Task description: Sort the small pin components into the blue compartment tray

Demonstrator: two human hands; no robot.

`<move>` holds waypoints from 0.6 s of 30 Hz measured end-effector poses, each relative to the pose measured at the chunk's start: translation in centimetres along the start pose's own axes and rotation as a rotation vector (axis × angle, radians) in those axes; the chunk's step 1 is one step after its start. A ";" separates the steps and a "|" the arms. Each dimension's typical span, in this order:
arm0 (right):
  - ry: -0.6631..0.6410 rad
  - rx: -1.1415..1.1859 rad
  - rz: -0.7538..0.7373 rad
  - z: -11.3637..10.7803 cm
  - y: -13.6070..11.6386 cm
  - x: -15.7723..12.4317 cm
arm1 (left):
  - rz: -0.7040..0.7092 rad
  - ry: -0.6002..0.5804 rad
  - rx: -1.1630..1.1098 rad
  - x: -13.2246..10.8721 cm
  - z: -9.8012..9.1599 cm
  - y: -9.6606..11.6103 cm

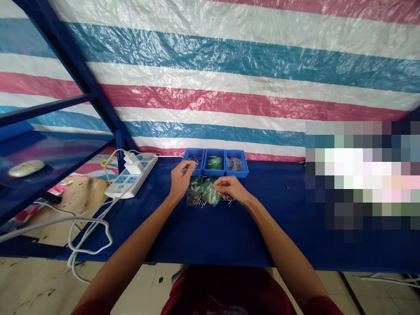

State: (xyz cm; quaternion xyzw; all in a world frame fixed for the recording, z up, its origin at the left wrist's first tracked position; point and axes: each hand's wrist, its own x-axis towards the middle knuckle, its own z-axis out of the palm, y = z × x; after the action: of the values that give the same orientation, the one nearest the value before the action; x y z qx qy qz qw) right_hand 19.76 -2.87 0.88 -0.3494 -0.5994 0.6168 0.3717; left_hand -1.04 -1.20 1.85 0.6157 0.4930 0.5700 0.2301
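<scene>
While both forearms reach in from the near edge of the long blue tabletop, the two hands work close together just before a row of three blue rectangular plastic bins. The left hand stands at the front of the left bin, thumb and fingertips drawn narrowly together; whether they hold anything cannot be told. The right hand has its fingers curled and nearly closed above the right part of a loose pile of clear and green plastic film with thin metal pieces; blur hides whether it grips any film. The pile lies on the tabletop between the hands, directly in front of the bins and well back from the near edge, leaving a broad strip of blue surface for movement. Behind the bins, a red, white and blue striped plastic sheet bounds the reach. To the left, a white power strip with blue sockets and looped white cables limit sideways room. To the right, a broader stretch of tabletop bears one small, slender dark piece, well apart from the right hand.
</scene>
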 end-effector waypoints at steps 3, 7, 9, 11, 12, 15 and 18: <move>0.340 0.224 -0.040 -0.1 0.1 0.5 | -0.032 0.020 0.056 0.3 -0.3 -0.2; 0.606 0.285 -0.036 -0.2 0.6 0.9 | 0.072 -0.163 0.315 0.6 -0.6 -0.6; 0.632 0.196 -0.083 -0.1 0.8 0.9 | 0.151 -0.269 0.458 0.6 -0.6 -0.8; 0.614 0.043 -0.136 0.0 1.1 0.7 | 0.210 -0.345 0.551 0.5 -0.6 -0.9; 0.605 -0.058 -0.162 0.1 1.2 0.7 | 0.239 -0.379 0.575 0.5 -0.6 -1.0; 0.591 -0.374 -0.253 0.4 1.3 0.5 | 0.345 -0.506 0.614 0.2 -0.5 -0.9; 0.583 -0.514 -0.303 0.5 1.4 0.4 | 0.443 -0.615 0.665 -0.1 -0.2 -0.7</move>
State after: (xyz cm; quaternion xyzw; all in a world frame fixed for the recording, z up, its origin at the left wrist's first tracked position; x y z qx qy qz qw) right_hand 19.04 -2.79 -0.45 -0.4987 -0.6481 0.2605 0.5131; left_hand -1.47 -1.01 1.26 0.8851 0.4146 0.2094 0.0296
